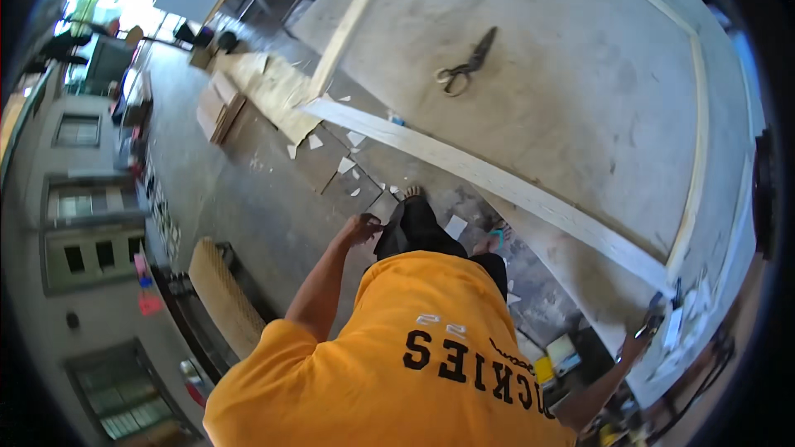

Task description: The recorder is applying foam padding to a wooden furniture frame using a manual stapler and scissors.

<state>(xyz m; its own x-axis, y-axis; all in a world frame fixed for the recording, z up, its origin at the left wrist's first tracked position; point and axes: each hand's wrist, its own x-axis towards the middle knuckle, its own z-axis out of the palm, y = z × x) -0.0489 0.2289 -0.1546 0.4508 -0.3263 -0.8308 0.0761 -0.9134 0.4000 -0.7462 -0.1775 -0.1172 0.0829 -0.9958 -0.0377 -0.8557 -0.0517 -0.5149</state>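
At my left side, my left hand point(362, 228) hangs beside my dark trouser leg, fingers loosely bent and apart, holding nothing visible. My right hand point(638, 339) grips a dark, shiny metal tool point(654, 319), too small to identify, at the near right corner of a large pale board point(580, 91). A pale wooden frame point(497, 178) lies on the board, its near right corner just above that hand. Inside the frame rest large scissors point(464, 66) with dark blades. White scraps point(696, 314) lie by my right hand.
Cut paper bits point(346, 165), a cream sheet point(281, 99) and stacked brown boards point(217, 112) are on the floor point(199, 199) ahead-left. A long padded tan piece point(219, 298) stands at my left, near a wall with windows and doors. Cables and clutter point(712, 364) sit at lower right.
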